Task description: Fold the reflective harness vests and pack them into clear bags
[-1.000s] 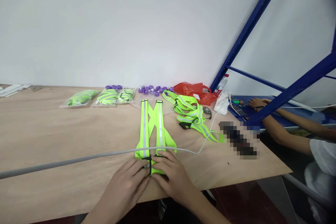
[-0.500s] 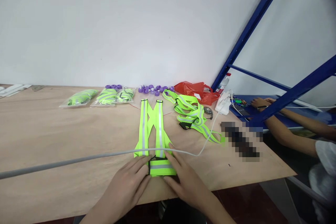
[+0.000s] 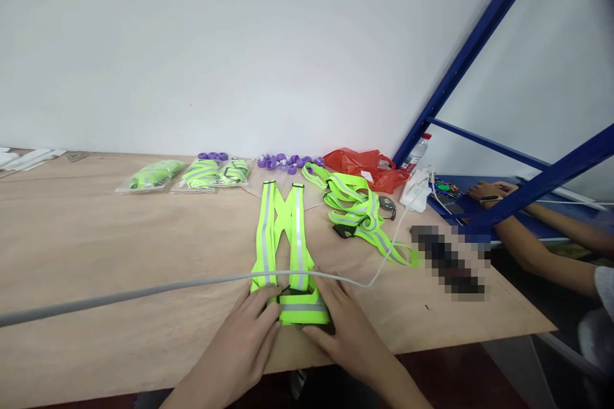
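A neon-yellow reflective vest (image 3: pixel 298 236) with silver stripes lies spread on the table in front of me, its two shoulder straps pointing away and crossing behind. My left hand (image 3: pixel 249 329) has its bent fingers and thumb pressed together at the left end of the waist belt, beside a black buckle. At the belt's right end is my right hand (image 3: pixel 343 319), thumb and fingers apart, the fingers touching the vest's side strap. A grey cable (image 3: pixel 192 282) passes over the lower part of the straps.
A loose pile of reflective straps (image 3: pixel 357 201) lies to the right. Behind are bagged vests (image 3: pixel 156 174), purple rings (image 3: pixel 281 161), a red plastic bag (image 3: pixel 357 163), a bottle (image 3: pixel 418 152) and a white power strip (image 3: pixel 415 192). Blue frame bars (image 3: pixel 472 45) and another person's arms (image 3: pixel 522 249) are at right.
The whole view has shifted slightly. At the belt's right end, the strap's upper edge now looks folded or lifted beside my right fingers. Both hands stay at the belt.
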`<move>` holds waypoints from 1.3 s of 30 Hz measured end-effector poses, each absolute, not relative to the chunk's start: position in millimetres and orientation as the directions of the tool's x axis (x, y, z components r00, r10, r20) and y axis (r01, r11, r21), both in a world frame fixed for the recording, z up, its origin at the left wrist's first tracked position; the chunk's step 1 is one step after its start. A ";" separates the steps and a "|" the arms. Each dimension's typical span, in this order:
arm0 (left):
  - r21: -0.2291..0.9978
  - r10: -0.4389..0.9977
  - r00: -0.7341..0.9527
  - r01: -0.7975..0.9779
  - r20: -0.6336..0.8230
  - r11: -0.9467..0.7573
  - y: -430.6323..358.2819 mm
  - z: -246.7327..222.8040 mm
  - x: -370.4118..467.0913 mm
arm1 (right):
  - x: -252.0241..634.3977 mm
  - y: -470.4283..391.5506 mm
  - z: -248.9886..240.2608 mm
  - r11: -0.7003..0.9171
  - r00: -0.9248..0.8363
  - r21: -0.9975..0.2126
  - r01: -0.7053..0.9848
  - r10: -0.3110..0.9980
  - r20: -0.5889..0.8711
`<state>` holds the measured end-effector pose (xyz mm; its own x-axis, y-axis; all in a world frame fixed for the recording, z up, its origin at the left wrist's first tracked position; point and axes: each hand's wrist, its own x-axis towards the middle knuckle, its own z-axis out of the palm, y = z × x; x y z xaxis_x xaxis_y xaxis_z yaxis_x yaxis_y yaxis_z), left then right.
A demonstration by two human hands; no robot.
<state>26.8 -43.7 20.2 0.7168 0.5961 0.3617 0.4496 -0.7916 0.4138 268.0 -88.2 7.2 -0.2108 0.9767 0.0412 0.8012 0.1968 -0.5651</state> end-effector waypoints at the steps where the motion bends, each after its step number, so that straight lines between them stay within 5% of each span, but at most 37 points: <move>1: 0.417 0.595 0.713 0.444 0.371 -0.793 -43.7 19.5 26.2 | 268.6 -87.2 6.8 0.236 -0.240 -0.529 0.815 0.969 0.061; 11: 0.399 0.594 0.689 0.450 0.415 -0.799 -43.3 8.7 23.1 | 262.0 -91.1 -4.9 0.597 -0.539 -0.033 0.801 0.745 0.393; 22: 0.333 0.601 0.677 0.501 0.424 -0.799 -49.7 0.2 17.8 | 252.5 -97.4 5.8 0.594 -0.515 -0.137 0.792 0.773 0.371; 39: 0.169 0.566 0.731 0.547 0.381 -0.820 -74.2 -7.6 6.8 | 246.5 -118.5 2.7 0.627 -0.554 -0.098 0.773 0.742 0.378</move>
<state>6.8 -74.2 -7.6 0.7308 0.5660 0.3815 0.5469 -0.8200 0.1689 246.5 -118.5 2.7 -0.5536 0.7419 0.3783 0.7729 0.6268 -0.0982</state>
